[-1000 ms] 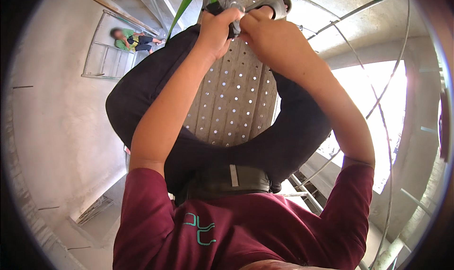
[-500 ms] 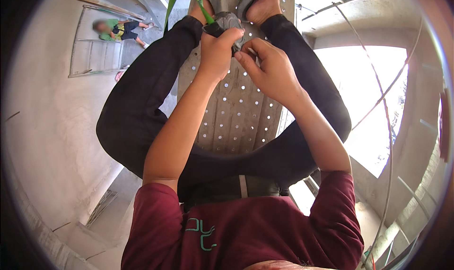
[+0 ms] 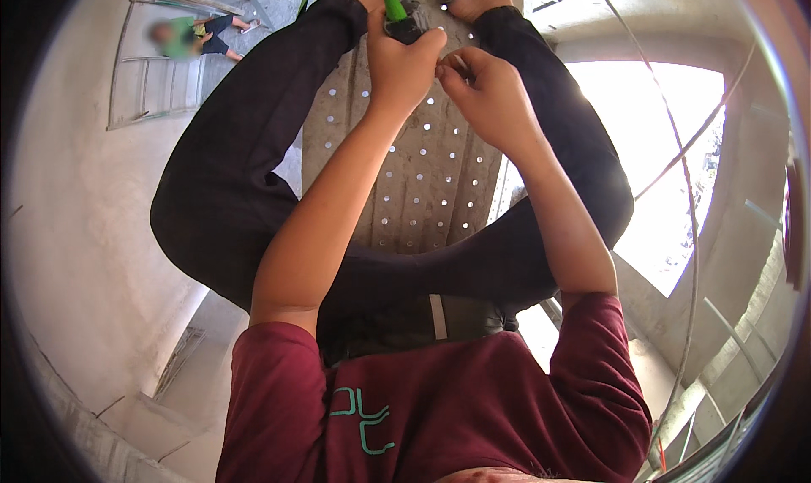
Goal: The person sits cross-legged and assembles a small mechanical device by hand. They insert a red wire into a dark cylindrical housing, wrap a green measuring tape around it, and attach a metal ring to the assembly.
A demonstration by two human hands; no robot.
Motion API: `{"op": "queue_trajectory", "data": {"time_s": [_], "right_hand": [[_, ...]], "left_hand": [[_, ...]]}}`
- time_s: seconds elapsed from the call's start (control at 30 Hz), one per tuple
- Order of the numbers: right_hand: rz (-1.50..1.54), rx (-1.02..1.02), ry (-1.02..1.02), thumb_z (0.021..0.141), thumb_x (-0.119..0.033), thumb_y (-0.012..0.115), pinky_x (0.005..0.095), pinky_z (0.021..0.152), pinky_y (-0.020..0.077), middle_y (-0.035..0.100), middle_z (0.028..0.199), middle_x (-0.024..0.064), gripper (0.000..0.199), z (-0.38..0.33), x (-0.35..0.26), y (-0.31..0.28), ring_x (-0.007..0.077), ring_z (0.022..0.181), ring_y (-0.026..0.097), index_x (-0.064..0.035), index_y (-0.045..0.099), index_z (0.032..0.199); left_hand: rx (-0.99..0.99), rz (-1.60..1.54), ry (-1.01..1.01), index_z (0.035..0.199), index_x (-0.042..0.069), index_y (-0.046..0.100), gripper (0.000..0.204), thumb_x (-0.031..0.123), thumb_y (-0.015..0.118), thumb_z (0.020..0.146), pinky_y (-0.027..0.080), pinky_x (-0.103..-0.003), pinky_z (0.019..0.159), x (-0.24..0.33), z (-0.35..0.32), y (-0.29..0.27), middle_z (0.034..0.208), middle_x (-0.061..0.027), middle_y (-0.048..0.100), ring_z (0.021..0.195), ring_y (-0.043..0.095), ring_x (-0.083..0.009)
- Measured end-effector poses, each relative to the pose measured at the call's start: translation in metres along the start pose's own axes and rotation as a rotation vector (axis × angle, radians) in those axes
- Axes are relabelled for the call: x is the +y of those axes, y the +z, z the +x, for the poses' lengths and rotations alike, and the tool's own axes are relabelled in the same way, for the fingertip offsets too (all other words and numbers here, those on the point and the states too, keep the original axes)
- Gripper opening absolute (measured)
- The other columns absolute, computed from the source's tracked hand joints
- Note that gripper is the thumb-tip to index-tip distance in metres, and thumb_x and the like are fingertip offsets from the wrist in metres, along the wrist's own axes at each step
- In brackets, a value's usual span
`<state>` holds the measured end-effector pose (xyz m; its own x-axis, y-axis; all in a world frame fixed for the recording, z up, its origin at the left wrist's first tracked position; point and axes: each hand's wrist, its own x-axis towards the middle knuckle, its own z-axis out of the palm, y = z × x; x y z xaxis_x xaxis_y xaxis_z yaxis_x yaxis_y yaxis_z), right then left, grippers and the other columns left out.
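Left hand [image 3: 399,67] is closed around a dark fitting [image 3: 407,30] on a green strap [image 3: 392,1]. Right hand [image 3: 492,92] is pinched just beside; contents cannot be told. A second ago, hands overlapped there; the separation suggests finer fingertip work. Fitting sits above a perforated plank [image 3: 407,183], between trousered shins [image 3: 312,56].

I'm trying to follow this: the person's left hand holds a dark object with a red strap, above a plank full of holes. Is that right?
Not quite: the head view shows the strap is green. The left hand does hold the dark object above the plank.
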<state>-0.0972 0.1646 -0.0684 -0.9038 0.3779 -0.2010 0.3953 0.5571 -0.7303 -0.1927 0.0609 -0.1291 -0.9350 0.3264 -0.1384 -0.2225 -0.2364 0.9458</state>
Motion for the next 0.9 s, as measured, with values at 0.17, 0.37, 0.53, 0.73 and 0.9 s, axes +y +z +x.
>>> {"op": "queue_trajectory", "data": {"time_s": [0.17, 0.37, 0.53, 0.73, 0.9], "right_hand": [[0.042, 0.057, -0.130, 0.090, -0.020, 0.070, 0.0479, 0.073, 0.0532, 0.071, 0.084, 0.0196, 0.020, -0.004, 0.007, 0.004, 0.0398, 0.079, 0.069, -0.0027, 0.068, 0.099], [0.191, 0.028, -0.070, 0.094, -0.022, 0.071, 0.0479, 0.069, 0.0511, 0.068, 0.078, 0.0166, 0.019, -0.002, 0.019, -0.002, 0.0391, 0.072, 0.066, -0.0033, 0.066, 0.096], [0.117, -0.088, 0.066, 0.101, -0.027, 0.065, 0.0494, 0.066, 0.0488, 0.066, 0.074, 0.0202, 0.027, 0.003, 0.009, 0.001, 0.0420, 0.070, 0.064, -0.0011, 0.066, 0.094], [0.012, -0.049, -0.017, 0.099, -0.025, 0.065, 0.0518, 0.073, 0.0507, 0.069, 0.082, 0.0217, 0.024, 0.005, 0.022, 0.012, 0.0439, 0.080, 0.067, -0.0009, 0.067, 0.097], [-0.002, 0.026, -0.146, 0.096, -0.022, 0.070, 0.0379, 0.062, 0.0482, 0.069, 0.082, 0.0084, 0.018, 0.009, 0.044, 0.023, 0.0197, 0.061, 0.056, -0.0049, 0.069, 0.103]], "left_hand": [[-0.031, -0.057, -0.075, 0.108, 0.003, 0.054, 0.033, 0.003, 0.072, 0.081, 0.053, -0.030, 0.057, -0.016, 0.005, 0.000, 0.087, -0.0028, 0.061, 0.069, 0.060, -0.0101], [-0.004, -0.221, -0.222, 0.072, 0.011, 0.057, 0.019, 0.000, 0.069, 0.082, 0.043, -0.028, 0.056, -0.001, 0.002, 0.012, 0.074, 0.0061, 0.056, 0.064, 0.052, -0.0065], [-0.049, -0.219, -0.181, 0.075, 0.011, 0.057, 0.017, 0.000, 0.069, 0.082, 0.040, -0.027, 0.056, -0.019, 0.007, 0.002, 0.075, 0.0070, 0.055, 0.064, 0.051, -0.0066], [-0.014, -0.131, -0.118, 0.093, 0.007, 0.056, 0.022, 0.002, 0.071, 0.079, 0.045, -0.028, 0.055, -0.044, 0.010, -0.002, 0.083, 0.0030, 0.057, 0.068, 0.054, -0.0086], [-0.029, -0.089, -0.165, 0.101, 0.006, 0.054, 0.030, 0.004, 0.073, 0.078, 0.048, -0.029, 0.057, -0.056, 0.012, -0.007, 0.086, 0.0003, 0.057, 0.069, 0.056, -0.0098]]}}
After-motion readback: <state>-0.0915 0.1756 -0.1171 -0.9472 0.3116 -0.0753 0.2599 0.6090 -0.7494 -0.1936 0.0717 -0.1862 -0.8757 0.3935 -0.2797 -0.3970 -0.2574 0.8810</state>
